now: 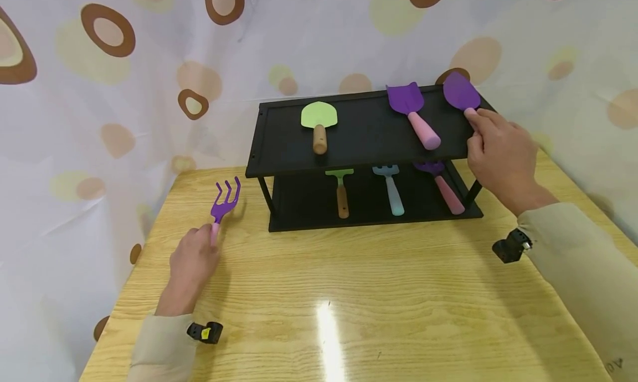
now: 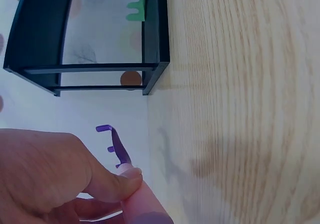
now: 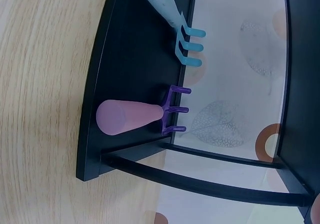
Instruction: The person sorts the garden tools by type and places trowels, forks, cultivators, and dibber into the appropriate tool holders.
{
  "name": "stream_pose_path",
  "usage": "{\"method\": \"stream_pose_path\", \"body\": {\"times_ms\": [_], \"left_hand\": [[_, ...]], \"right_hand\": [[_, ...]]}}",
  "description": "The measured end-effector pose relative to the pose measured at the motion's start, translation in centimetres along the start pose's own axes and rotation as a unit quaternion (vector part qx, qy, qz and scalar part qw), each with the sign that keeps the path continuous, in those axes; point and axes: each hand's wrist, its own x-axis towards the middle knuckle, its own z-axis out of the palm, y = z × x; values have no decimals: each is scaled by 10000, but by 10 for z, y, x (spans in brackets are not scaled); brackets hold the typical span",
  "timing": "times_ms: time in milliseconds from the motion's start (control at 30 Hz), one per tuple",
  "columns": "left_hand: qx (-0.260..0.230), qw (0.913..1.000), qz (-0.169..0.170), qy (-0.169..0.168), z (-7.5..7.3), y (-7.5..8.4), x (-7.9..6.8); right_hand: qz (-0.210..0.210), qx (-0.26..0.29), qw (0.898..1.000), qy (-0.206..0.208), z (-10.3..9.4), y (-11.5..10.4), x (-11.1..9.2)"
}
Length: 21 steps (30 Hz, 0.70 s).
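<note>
My left hand (image 1: pixel 194 257) grips a hand rake (image 1: pixel 225 206) by its pink handle, purple tines pointing away, left of a black two-tier rack (image 1: pixel 359 133). In the left wrist view the thumb presses along that pink handle (image 2: pixel 142 199). At the rack's upper right end, my right hand (image 1: pixel 503 155) holds a purple trowel (image 1: pixel 459 89) by its pink handle, mostly hidden under the fingers. The trowel's blade overlaps the top tier's back right corner. Beside it on that tier lies a purple square-ended shovel (image 1: pixel 406 98) with a pink handle.
A green trowel (image 1: pixel 319 115) with a wooden handle lies on the top tier's left. The lower tier bears a green rake (image 1: pixel 342 199), a blue rake (image 1: pixel 394 194) and a purple rake with a pink handle (image 3: pixel 130 116). Wooden table (image 1: pixel 349 282) in front; patterned cloth (image 1: pixel 309 50) behind.
</note>
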Motion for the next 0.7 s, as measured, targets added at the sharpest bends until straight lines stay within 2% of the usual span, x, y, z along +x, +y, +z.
{"method": "stream_pose_path", "body": {"times_ms": [233, 367, 533, 700], "left_hand": [[156, 9997, -1, -181, -5, -3, -12], [208, 9997, 90, -90, -8, -6, -18], [315, 9992, 228, 16, -9, -10, -26], [401, 9986, 334, -128, -9, -10, -31]], "right_hand": [[-1, -7, 10000, 60, 0, 2, -1], [96, -12, 9999, -26, -1, 3, -2], [-51, 38, 9999, 143, 1, 3, 0], [-24, 5, 10000, 65, 0, 2, 0]]}}
